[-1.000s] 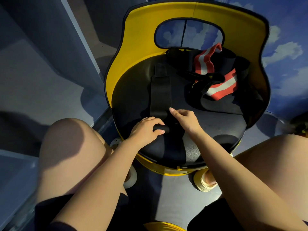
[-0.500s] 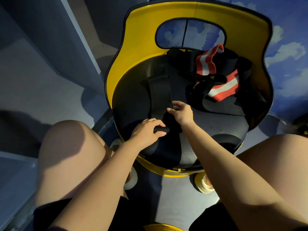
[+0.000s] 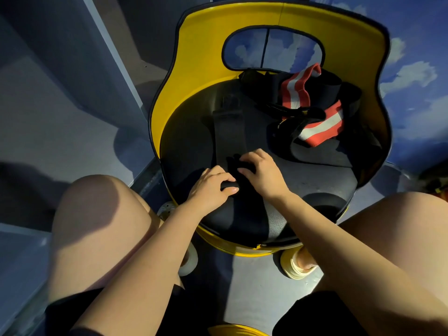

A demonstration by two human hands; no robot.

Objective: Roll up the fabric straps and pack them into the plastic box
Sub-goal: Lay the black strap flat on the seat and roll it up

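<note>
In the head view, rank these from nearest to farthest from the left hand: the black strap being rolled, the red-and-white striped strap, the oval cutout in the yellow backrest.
1. Black fabric strap: its rolled end is gripped by the left hand, on the seat's near part.
2. Red-and-white striped strap: farther back, to the right.
3. Oval cutout in the yellow backrest: farthest, at the top.

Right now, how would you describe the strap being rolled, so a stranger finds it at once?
Find the yellow-backed chair with its black round seat. On it the flat black strap runs away from the two hands. Unlike the heaped red-and-white straps, it is plain and stretched straight.
</note>
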